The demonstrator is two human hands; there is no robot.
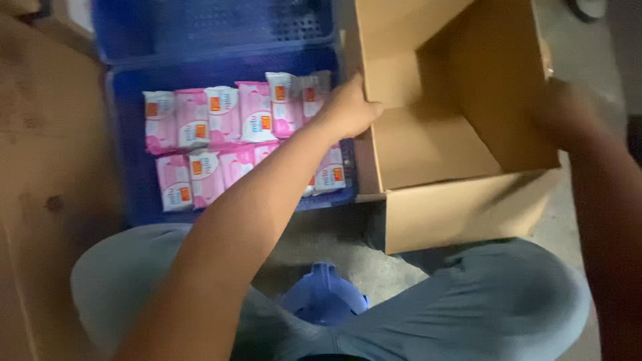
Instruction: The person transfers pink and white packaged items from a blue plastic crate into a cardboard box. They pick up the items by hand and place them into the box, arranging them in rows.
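Head view, left to right. Brown cardboard sheet filled the left edge. Next to it, a blue crate in the upper-left centre held pink-and-white packets in two rows, the rows running left-right across the frame; a second blue crate sat above it. Left hand was at frame centre, fingers curled over the left wall of the open cardboard box, thumb side toward the packets. It gripped the box edge, not a packet. The packets lay directly left of and touching under that forearm, so the left hand was clearly the nearer one; the lower row was partly hidden by the arm. The box took up the upper right, empty inside as far as visible, opening facing up. Right hand was on the box's right wall, blurred; it seemed to hold the rim, but I couldn't tell the finger pose. Blue plastic stool showed at bottom centre between the knees. Nothing stood between the packets and the box except the box's left wall.
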